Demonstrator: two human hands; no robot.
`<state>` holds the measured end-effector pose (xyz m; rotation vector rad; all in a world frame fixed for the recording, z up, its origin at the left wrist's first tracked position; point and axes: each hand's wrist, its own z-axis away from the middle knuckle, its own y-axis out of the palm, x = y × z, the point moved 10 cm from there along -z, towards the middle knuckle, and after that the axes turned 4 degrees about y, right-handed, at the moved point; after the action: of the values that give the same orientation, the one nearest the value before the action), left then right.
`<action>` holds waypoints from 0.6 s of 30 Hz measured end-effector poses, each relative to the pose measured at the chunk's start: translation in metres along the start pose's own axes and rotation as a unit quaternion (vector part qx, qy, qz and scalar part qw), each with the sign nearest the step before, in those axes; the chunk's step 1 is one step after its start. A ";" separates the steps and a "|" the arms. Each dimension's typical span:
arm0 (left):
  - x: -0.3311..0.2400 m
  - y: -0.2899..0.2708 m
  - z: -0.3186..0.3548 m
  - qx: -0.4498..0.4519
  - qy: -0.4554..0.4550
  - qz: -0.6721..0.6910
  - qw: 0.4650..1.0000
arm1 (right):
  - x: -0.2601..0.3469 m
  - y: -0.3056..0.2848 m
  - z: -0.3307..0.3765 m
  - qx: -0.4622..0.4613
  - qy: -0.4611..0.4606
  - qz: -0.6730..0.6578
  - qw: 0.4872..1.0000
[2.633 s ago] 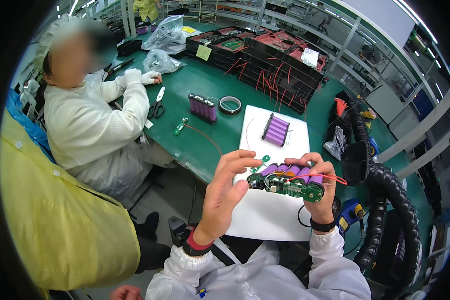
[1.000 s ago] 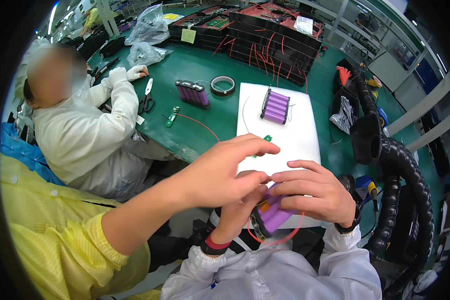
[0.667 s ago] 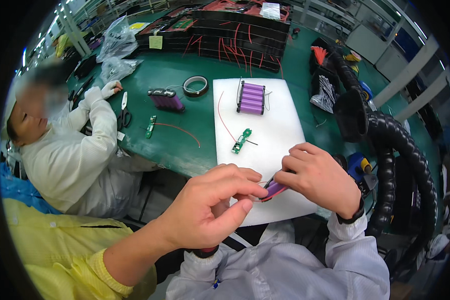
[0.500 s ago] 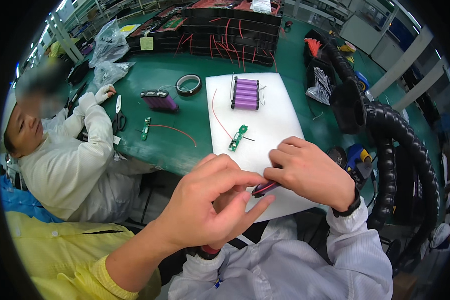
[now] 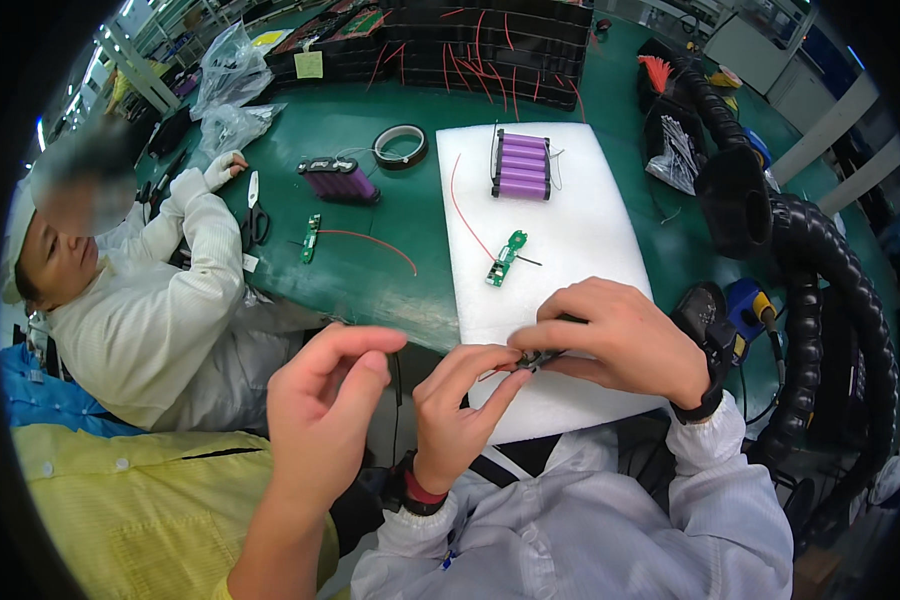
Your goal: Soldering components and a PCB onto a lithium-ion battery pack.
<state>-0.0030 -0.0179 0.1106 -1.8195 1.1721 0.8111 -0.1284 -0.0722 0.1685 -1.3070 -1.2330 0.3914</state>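
Observation:
My left hand (image 5: 462,408) pinches a small dark part (image 5: 533,360) with a short red wire. My right hand (image 5: 620,340) closes on the same part from the other side, and the fingers of both hands hide most of it. We hold it over the near part of a white foam sheet (image 5: 480,312). Farther back on the sheet lies a green circuit board (image 5: 507,260) with a red wire and a short black one. Beyond it is a purple battery pack (image 5: 522,168) with black end holders. To the left of my left hand, a co-worker's bare hand (image 5: 325,400) is held in the air.
On the green table (image 5: 370,310) are a second purple pack (image 5: 338,182), a second circuit board (image 5: 311,240), a tape roll (image 5: 400,147) and scissors (image 5: 255,215). Black bins (image 5: 490,60) stand behind. A black flexible hose (image 5: 808,300) and blue tool holder (image 5: 745,310) are right. A white-clad person (image 5: 150,290) sits left.
The co-worker's hand has drawn back left, away from the held part, uncovering my left hand. The part has turned between my fingers. The whole view has shifted slightly.

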 end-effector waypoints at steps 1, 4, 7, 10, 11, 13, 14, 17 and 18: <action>0.001 0.001 0.001 0.000 -0.001 0.000 1.000 | -0.002 0.002 0.003 0.000 0.000 -0.001 1.000; -0.005 0.003 -0.003 -0.011 0.010 0.030 0.999 | -0.005 0.002 0.012 -0.045 -0.021 -0.032 0.998; -0.004 0.004 -0.002 -0.016 0.008 0.027 0.999 | -0.012 0.000 0.018 -0.093 -0.018 -0.054 0.994; -0.002 0.006 0.002 -0.001 0.001 0.027 1.000 | -0.010 -0.002 0.022 -0.133 -0.035 -0.049 0.989; -0.001 0.006 0.003 0.001 0.001 0.027 1.000 | -0.010 -0.002 0.023 -0.135 -0.032 -0.053 0.989; 0.001 0.006 0.003 -0.001 0.004 0.043 0.999 | -0.011 -0.002 0.024 -0.139 -0.024 -0.052 0.989; -0.002 0.008 0.001 0.003 0.008 0.049 0.999 | -0.010 -0.004 0.027 -0.150 -0.030 -0.050 0.987; 0.001 0.012 -0.003 -0.010 -0.017 0.062 0.998 | -0.012 -0.006 0.033 -0.162 -0.030 -0.039 0.986; -0.001 0.008 -0.003 -0.019 -0.020 0.075 0.997 | -0.010 -0.008 0.034 -0.162 -0.036 -0.038 0.985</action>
<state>-0.0111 -0.0217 0.1104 -1.7533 1.2866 0.9561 -0.1637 -0.0660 0.1637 -1.5261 -1.4458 0.1894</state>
